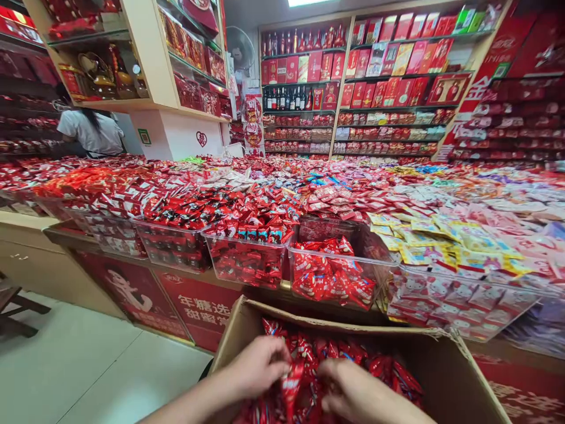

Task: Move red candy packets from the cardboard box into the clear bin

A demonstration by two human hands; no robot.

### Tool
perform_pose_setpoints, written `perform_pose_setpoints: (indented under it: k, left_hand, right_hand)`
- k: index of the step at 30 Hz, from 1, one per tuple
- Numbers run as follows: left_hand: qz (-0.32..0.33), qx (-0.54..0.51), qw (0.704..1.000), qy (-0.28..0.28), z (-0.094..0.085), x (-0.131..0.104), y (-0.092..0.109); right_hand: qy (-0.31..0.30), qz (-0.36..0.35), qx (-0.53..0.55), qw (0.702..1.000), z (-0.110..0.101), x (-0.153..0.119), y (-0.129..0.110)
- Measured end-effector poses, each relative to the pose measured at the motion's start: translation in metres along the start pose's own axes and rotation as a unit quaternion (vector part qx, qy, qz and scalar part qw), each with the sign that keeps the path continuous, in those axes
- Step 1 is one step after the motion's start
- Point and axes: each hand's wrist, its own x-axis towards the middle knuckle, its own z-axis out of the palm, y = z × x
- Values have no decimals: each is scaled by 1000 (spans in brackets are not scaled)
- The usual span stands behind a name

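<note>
Both my hands reach down into an open cardboard box (441, 359) filled with red-wrapped candy packets (339, 350). My left hand (260, 368) has its fingers curled, with a red candy packet (291, 383) at its fingertips and thumb. A short distance to its right, my right hand (348, 386) is bent inward among the packets, slightly blurred; whatever lies inside its fingers is hidden. Just beyond the box stands a clear plastic bin (304, 254) partly filled with similar red packets (331, 274), lower than the heaps beside it.
Clear bins heaped with sweets line the counter, including a bin of dark-red packets (247, 259) and yellow packets (432, 241). Shelves of red boxes (397, 91) and bottles stand behind. A person in a white top (92, 132) is at the far left; a wooden stool (20, 309) is below.
</note>
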Motion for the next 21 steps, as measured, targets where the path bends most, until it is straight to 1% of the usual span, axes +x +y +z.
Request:
perform_pose_setpoints:
  k: [1, 2, 3, 5, 6, 7, 9, 11, 13, 15, 17, 21]
  left_hand:
    - [-3, -44, 999, 7, 0, 3, 10]
    - [-7, -90, 996, 12, 0, 7, 18]
    - [-9, -135, 991, 20, 2, 10, 26]
    - [-8, -208, 977, 55, 5, 14, 40]
    - [-4, -235, 969, 76, 7, 15, 45]
    - [0, -256, 962, 97, 9, 15, 50]
    - [12, -287, 949, 129, 14, 15, 57]
    - [21, -319, 936, 148, 18, 14, 61]
    - [20, -362, 920, 149, 23, 13, 62]
    - [12, -403, 904, 145, 28, 14, 61]
    - [7, -429, 890, 152, 30, 15, 60]
    - [17, -429, 880, 203, 32, 16, 58]
  right_hand:
    - [-12, 15, 43, 999, -5, 2, -7]
    - [-27, 31, 107, 993, -10, 4, -14]
    - [-38, 46, 187, 981, -14, 6, -21]
    - [-39, 69, 351, 933, -20, 6, -32]
    - [-28, 72, 411, 908, -21, 6, -36]
    - [-13, 70, 445, 893, -22, 5, -39]
    - [20, 72, 467, 881, -22, 3, -43]
    - [47, 83, 455, 885, -22, 2, -45]
    - [79, 96, 436, 891, -21, 2, -46]
    - [103, 104, 431, 890, -22, 3, -47]
    - [115, 111, 428, 889, -22, 3, -48]
    - [113, 94, 430, 891, -22, 1, -49]
